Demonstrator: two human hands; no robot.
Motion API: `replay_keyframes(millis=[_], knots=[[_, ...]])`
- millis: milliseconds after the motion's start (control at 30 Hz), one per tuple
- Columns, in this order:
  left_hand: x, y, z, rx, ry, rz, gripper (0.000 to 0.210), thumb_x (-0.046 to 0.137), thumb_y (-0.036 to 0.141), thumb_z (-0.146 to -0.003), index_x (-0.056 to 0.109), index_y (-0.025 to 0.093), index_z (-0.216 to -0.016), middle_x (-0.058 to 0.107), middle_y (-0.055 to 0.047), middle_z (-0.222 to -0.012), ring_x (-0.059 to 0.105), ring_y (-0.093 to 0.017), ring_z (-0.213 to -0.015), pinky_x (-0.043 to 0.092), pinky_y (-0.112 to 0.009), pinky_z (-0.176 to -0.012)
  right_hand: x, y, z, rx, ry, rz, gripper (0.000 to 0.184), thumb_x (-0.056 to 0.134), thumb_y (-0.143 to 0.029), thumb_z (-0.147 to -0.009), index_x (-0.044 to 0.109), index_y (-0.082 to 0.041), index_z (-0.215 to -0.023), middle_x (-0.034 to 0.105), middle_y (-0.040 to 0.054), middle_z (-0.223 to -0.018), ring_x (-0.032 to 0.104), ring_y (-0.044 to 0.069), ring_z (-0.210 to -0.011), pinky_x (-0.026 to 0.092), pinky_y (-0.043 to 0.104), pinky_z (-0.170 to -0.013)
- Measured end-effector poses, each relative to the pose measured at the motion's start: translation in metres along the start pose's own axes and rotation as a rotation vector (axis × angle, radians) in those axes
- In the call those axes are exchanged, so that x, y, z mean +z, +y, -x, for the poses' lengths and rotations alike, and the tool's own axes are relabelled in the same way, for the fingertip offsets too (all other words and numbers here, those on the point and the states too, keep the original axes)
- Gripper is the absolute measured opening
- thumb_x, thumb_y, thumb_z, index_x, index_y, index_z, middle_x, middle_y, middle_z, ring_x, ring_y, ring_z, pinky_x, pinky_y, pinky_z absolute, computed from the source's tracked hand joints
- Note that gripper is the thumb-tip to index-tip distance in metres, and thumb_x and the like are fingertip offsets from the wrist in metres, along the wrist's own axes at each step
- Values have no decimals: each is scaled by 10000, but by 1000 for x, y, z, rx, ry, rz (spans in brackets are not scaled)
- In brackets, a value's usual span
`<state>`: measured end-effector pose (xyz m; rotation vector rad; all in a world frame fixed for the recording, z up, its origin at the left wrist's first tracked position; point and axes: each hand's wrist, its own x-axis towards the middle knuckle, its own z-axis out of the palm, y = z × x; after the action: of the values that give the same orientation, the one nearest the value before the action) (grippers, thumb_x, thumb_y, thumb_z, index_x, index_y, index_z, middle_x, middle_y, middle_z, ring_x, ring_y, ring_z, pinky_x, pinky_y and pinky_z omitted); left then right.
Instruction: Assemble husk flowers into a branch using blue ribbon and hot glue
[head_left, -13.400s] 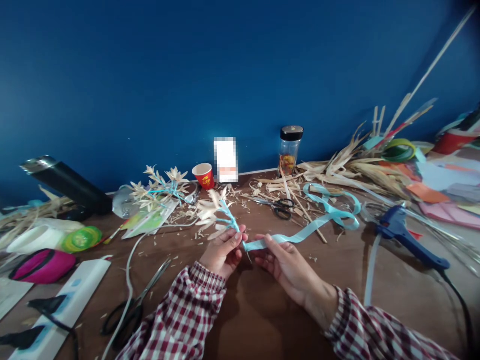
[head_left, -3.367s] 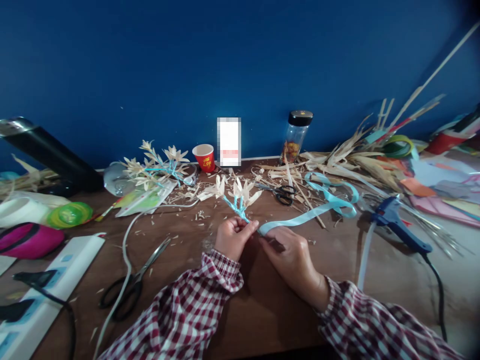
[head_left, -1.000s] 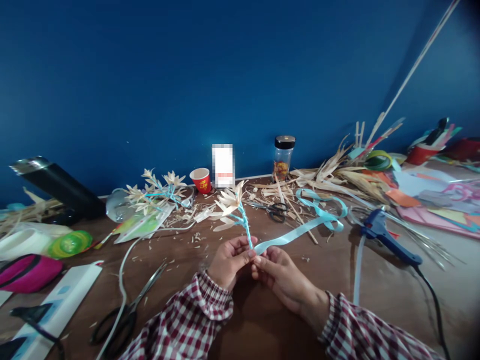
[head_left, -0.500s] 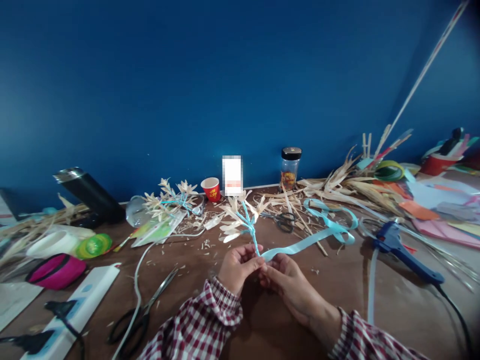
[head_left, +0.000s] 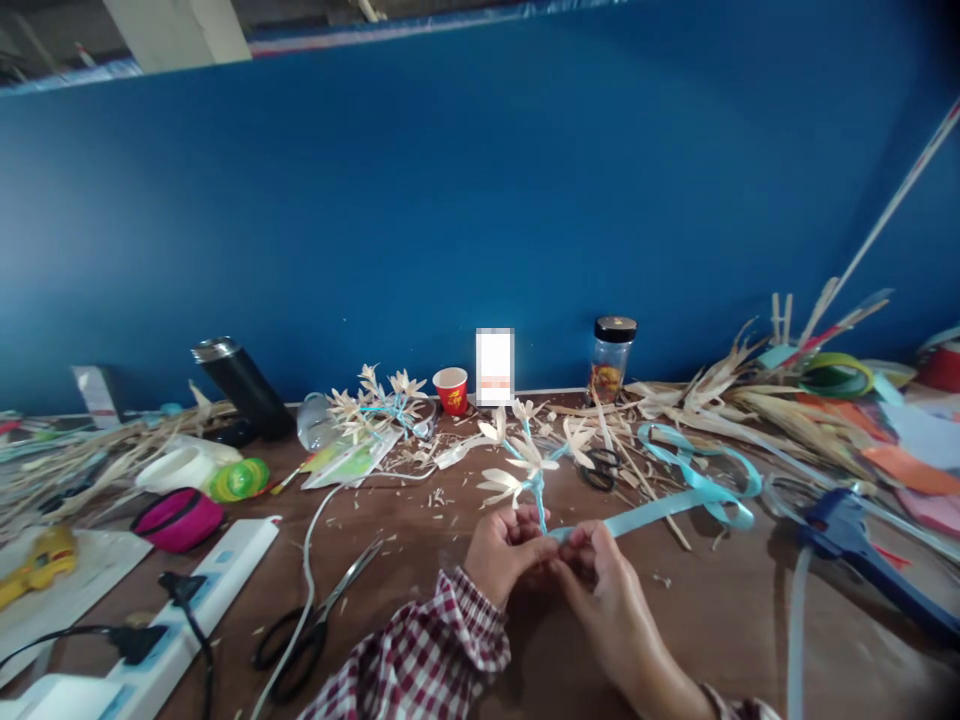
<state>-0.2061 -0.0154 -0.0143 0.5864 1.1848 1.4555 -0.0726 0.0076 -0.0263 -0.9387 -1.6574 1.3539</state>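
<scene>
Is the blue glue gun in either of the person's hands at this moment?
No. The blue glue gun lies on the table at right; the left hand and right hand hold the ribbon-wrapped flower stem.

You see scissors point(head_left: 315, 630) near your desk's front edge, a power strip point(head_left: 187, 600) at its left, a glue gun point(head_left: 862, 550) right, a jar point(head_left: 611, 358) at the back.

Scissors point(head_left: 315, 630) lie on the table point(head_left: 720, 630) left of both hands. Glue gun point(head_left: 862, 555) lies to the right. Cup point(head_left: 451, 390) and jar point(head_left: 611, 358) stand behind, against the wall point(head_left: 450, 200).
</scene>
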Motion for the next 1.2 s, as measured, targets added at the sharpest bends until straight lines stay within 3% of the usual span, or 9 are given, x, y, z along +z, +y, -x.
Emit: replay_keyframes(millis=[133, 333, 500, 633, 733, 800, 833, 1000, 1200], knots=[[-2, 0, 0, -24, -51, 28, 495, 861, 275, -428, 630, 107, -832, 593, 20, -546, 557, -98, -487, 444, -230, -516, 1, 1, 1, 10, -25, -72, 232, 629, -336, -767, 422, -237, -803, 562, -11, -678, 533, 148, -600, 429, 251, -543], [-4, 2, 3, -121, -179, 130, 408, 851, 253, -465, 648, 121, -793, 621, -5, -584, 555, -98, -456, 437, -211, -435, 5, -5, 0, 193, -185, -540, 343, 701, -381, -711, 398, -233, -775, 545, -30, -695, 528, 116, -612, 450, 242, -586], [-7, 1, 1, -121, -281, 207, 356, 835, 306, -507, 654, 112, -743, 581, 6, -496, 502, -79, -400, 463, -222, -409, 5, -10, -1, 257, -228, -683, 344, 723, -337, -704, 404, -224, -764, 545, -34, -717, 525, 92, -614, 458, 238, -625], [-9, 5, -2, -105, -233, 200, 320, 837, 286, -504, 659, 114, -706, 612, -7, -558, 515, -71, -434, 444, -200, -426, -3, -11, -6, 257, -261, -543, 321, 703, -365, -714, 431, -221, -803, 559, -22, -671, 521, 108, -570, 417, 221, -526], [-11, 11, -5, -82, -135, 153, 319, 848, 265, -476, 665, 104, -681, 595, 10, -559, 468, -25, -430, 352, -134, -402, -14, -13, -13, 101, -85, -262, 235, 639, -385, -769, 489, -216, -834, 531, -27, -628, 484, 112, -549, 380, 216, -497], [-13, 12, -6, -100, -118, 94, 332, 847, 278, -476, 666, 102, -692, 572, 21, -535, 415, -6, -403, 285, -120, -368, -20, -16, -16, -13, 58, -75, 190, 576, -389, -814, 552, -208, -866, 537, -13, -648, 480, 118, -557, 385, 225, -516], [-14, 11, -6, -112, -126, 68, 333, 842, 286, -484, 665, 103, -700, 568, 23, -532, 400, -4, -396, 273, -121, -362, -22, -18, -17, -41, 65, -14, 198, 548, -392, -831, 578, -206, -892, 545, -9, -647, 488, 123, -556, 392, 231, -525], [-15, 8, -5, -132, -154, 20, 313, 843, 247, -477, 651, 121, -689, 621, 5, -607, 485, -40, -465, 343, -141, -419, -20, -22, -17, 108, -215, -26, 265, 477, -415, -856, 602, -202, -952, 524, -41, -527, 481, 119, -447, 366, 220, -434], [-16, 12, -4, -162, -176, -45, 319, 851, 239, -453, 663, 134, -687, 612, 15, -577, 492, -49, -461, 368, -155, -427, -22, -20, -18, 23, -234, 92, 191, 529, -329, -831, 621, -183, -750, 522, -28, -582, 458, 107, -508, 364, 225, -502]])
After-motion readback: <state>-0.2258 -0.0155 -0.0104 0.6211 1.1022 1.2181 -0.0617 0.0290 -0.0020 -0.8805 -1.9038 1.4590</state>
